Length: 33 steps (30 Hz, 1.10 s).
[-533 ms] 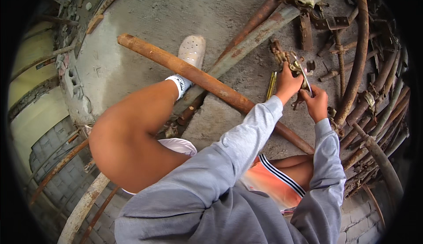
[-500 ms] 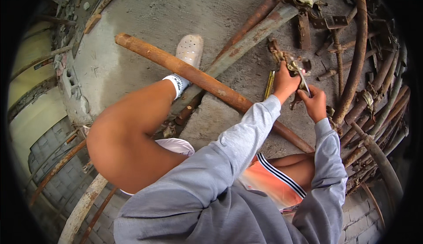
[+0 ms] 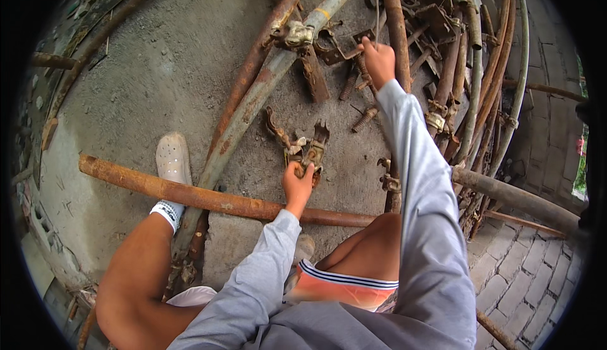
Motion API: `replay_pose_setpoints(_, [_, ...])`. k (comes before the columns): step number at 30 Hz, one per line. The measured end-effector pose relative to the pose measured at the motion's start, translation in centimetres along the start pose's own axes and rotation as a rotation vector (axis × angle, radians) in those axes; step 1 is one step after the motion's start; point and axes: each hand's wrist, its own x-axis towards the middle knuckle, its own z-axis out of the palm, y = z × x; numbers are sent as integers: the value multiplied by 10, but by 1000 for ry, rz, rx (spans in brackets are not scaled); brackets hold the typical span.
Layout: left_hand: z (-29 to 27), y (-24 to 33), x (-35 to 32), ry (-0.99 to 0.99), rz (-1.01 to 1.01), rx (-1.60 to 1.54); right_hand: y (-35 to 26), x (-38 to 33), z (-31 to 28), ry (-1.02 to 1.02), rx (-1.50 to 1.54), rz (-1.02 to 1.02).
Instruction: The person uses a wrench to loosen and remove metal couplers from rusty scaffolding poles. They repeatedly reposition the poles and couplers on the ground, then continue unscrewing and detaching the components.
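My left hand point(image 3: 298, 189) is closed on a rusty scaffold clamp point(image 3: 313, 154) low over the concrete, its jaws spread apart. Another part of rusty clamp point(image 3: 278, 128) sticks out to the left beside it. Farther off and to the right, my right hand point(image 3: 378, 62) is raised and closed around a slim metal wrench point(image 3: 377, 15), whose shank points up past my fingers. Behind that hand are a rusty pipe and a bracket point(image 3: 348, 49). Part of the wrench is hidden in my grip.
A rusty pipe point(image 3: 208, 197) lies across in front of me, over my left ankle. A grey pipe point(image 3: 259, 87) runs diagonally, with a clamp point(image 3: 294, 36) on it. Threaded jack pieces point(image 3: 365, 120) lie right of centre. Several pipes point(image 3: 487, 84) are heaped at right.
My right hand has swung up and away from the clamp with the wrench. My left hand keeps the clamp. The view has shifted to the right.
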Motion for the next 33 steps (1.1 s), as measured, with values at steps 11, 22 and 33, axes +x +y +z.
replay_pose_setpoints(11, [-41, -43, 12, -144, -80, 416, 48, 119, 195, -546, 154, 625])
replay_pose_setpoints(22, [-68, -31, 34, -139, -101, 369, -4, 63, 196, -857, -448, 136])
replay_pose_setpoints(33, [-19, 11, 12, -335, 223, 256, 80, 113, 123, -557, -785, 171])
